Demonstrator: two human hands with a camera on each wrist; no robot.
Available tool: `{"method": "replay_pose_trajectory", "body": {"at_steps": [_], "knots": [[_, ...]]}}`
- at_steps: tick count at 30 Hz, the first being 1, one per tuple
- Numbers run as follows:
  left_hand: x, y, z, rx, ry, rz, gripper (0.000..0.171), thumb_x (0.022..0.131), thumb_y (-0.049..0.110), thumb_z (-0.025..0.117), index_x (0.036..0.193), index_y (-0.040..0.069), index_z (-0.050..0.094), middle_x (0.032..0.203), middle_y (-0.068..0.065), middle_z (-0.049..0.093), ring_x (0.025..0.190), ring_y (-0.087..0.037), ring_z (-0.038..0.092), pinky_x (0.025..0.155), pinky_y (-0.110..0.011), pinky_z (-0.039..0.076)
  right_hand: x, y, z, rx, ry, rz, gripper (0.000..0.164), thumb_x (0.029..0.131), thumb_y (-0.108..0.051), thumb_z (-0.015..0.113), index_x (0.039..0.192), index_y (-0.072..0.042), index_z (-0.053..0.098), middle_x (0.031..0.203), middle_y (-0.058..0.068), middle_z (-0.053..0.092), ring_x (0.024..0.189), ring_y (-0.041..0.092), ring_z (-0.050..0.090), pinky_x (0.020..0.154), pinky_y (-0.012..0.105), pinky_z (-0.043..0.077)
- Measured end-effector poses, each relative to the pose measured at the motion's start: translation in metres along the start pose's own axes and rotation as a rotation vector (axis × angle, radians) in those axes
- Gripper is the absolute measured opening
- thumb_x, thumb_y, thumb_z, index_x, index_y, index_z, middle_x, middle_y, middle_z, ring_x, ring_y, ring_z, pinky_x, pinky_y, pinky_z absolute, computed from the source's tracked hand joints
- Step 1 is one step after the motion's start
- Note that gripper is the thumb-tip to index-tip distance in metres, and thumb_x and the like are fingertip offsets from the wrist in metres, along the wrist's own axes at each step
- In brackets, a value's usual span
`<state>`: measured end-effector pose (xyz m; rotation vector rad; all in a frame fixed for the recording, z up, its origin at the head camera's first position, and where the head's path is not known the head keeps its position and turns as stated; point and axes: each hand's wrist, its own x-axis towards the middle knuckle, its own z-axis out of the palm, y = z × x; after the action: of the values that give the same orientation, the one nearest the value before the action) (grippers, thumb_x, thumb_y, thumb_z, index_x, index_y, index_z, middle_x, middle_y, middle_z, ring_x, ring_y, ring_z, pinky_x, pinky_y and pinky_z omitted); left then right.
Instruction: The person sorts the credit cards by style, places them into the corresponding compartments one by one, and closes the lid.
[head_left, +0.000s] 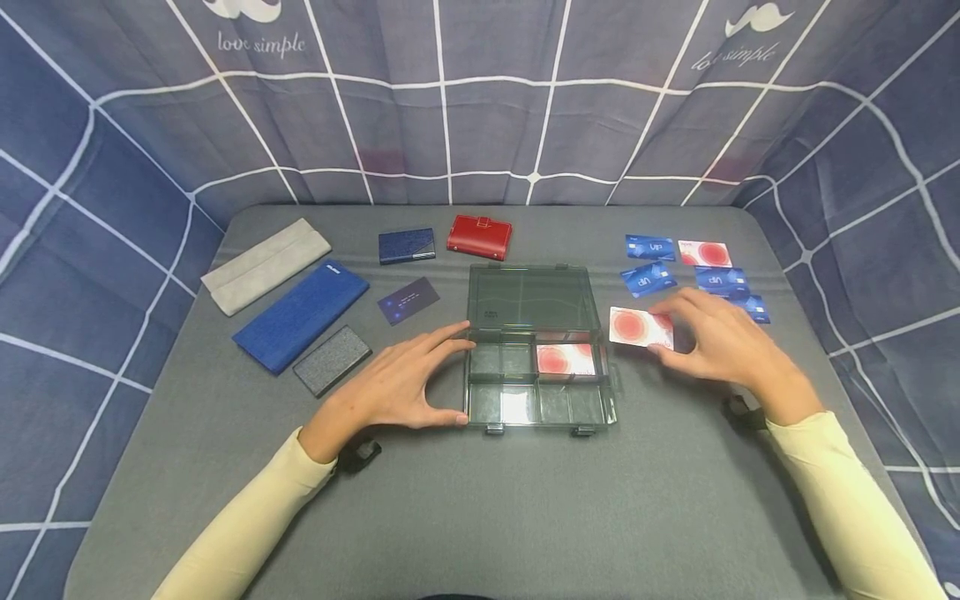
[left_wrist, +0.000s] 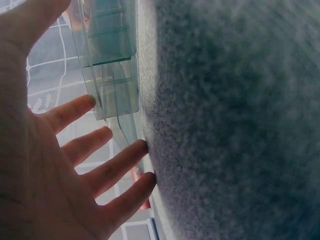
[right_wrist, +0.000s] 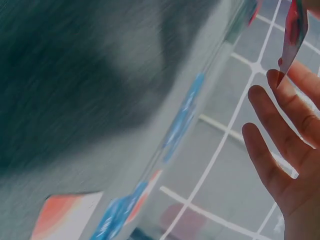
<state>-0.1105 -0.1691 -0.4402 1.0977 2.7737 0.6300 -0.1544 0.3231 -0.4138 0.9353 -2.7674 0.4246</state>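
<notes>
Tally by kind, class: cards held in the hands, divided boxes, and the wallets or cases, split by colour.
Held card: 1
Divided box: 1
Blue wallets or cases: 2
Red wallet: 1
Grey case: 1
Beige wallet: 1
Total: 7

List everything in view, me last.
Box: one, smoky green, centre
Red cards: at least three, red-white, boxed, held, right
Blue cards: at least four, blue, right
Dark card: one, navy, left
Small wallet: one, red, back
Long wallets: two, beige, blue, left
Slim cases: two, navy, grey, left
Table: one, grey, underneath
Cloth walls: three, blue-grey, around
Wristbands: two, black, wrists
Sleeves: two, pale yellow, forearms
Left hand: one, beside box
Right hand: one, pinching card
</notes>
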Motion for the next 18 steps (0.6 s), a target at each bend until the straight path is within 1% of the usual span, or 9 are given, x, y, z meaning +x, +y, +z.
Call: {"method": "replay_pose_trajectory", "body": {"at_steps": [4,8,14,18], "knots": [[0.0,0.0,0.001,0.002,-0.001,0.002,0.101,0.081,0.081,0.075,0.16,0.023,0.05,0.176,0.0,0.031,0.14,-0.033,0.057,0.1,-0.056,0.055,0.007,-0.013,0.002,0.0,-0.008,-0.025,0.05,0.076,-0.033,0.091,0.118,-0.01,0.074,0.116,0.007,0.072,0.106,0.036,0.07,0.089,0.057,0.053],[0.0,0.0,0.001,0.002,0.003,0.005,0.101,0.081,0.082,0.074,0.16,0.023,0.05,0.176,0.0,0.031,0.139,-0.033,0.058,0.099,-0.056,0.055,0.013,-0.026,0.006,-0.01,-0.013,-0.073,0.051,0.077,-0.037,0.089,0.118,-0.01,0.074,0.115,0.007,0.071,0.105,0.036,0.07,0.088,0.056,0.054],[0.0,-0.001,0.001,0.003,-0.001,-0.002,0.101,0.081,0.082,0.074,0.16,0.023,0.05,0.176,0.001,0.03,0.139,-0.033,0.058,0.099,-0.056,0.055,0.019,-0.042,0.015,-0.01,-0.011,-0.134,0.051,0.078,-0.04,0.088,0.118,-0.012,0.074,0.11,0.004,0.07,0.097,0.03,0.068,0.082,0.052,0.054],[0.0,-0.001,0.0,0.003,-0.004,-0.004,0.1,0.081,0.08,0.075,0.16,0.023,0.05,0.176,0.001,0.03,0.139,-0.033,0.058,0.099,-0.056,0.055,0.022,-0.05,0.021,0.007,-0.015,-0.17,0.05,0.079,-0.039,0.087,0.118,-0.011,0.075,0.107,0.001,0.069,0.095,0.025,0.065,0.082,0.05,0.054]]}}
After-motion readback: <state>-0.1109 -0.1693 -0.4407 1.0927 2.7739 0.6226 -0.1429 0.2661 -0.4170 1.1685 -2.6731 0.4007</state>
